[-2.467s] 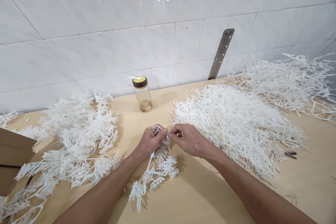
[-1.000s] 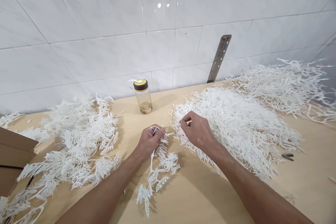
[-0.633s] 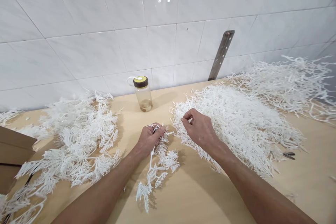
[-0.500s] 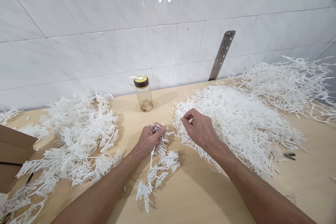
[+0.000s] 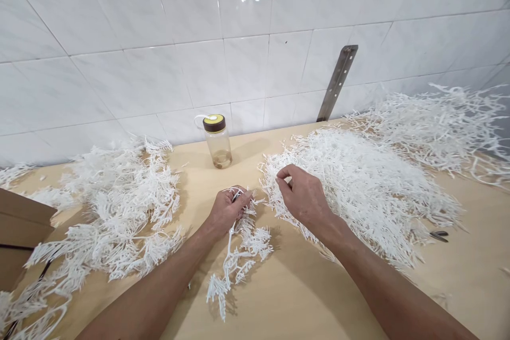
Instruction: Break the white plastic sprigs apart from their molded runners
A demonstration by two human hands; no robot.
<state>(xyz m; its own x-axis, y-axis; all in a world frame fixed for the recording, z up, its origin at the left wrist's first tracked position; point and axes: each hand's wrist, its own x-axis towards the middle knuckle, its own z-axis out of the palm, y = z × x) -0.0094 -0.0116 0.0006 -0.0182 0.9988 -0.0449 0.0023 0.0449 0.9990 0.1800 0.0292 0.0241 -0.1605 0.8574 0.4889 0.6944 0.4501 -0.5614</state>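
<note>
My left hand [image 5: 227, 211] is closed around the top of a white plastic branch sprig [image 5: 239, 255], which trails toward me across the wooden table [image 5: 295, 292]. My right hand [image 5: 303, 196] rests on the near left edge of a big heap of small white plastic sprigs [image 5: 358, 186]. Its thumb and forefinger pinch one small white piece from that heap.
A pile of larger white branches [image 5: 115, 218] covers the left of the table, beside a cardboard box [image 5: 19, 234]. A clear jar with a yellow-brown lid [image 5: 217, 141] stands by the tiled wall. More sprigs [image 5: 442, 122] lie far right. Small dark pliers [image 5: 438, 235] lie at right.
My right hand left the sprig held in my left hand and moved right onto the heap, where it pinches a piece. My left hand kept its grip and stayed in place.
</note>
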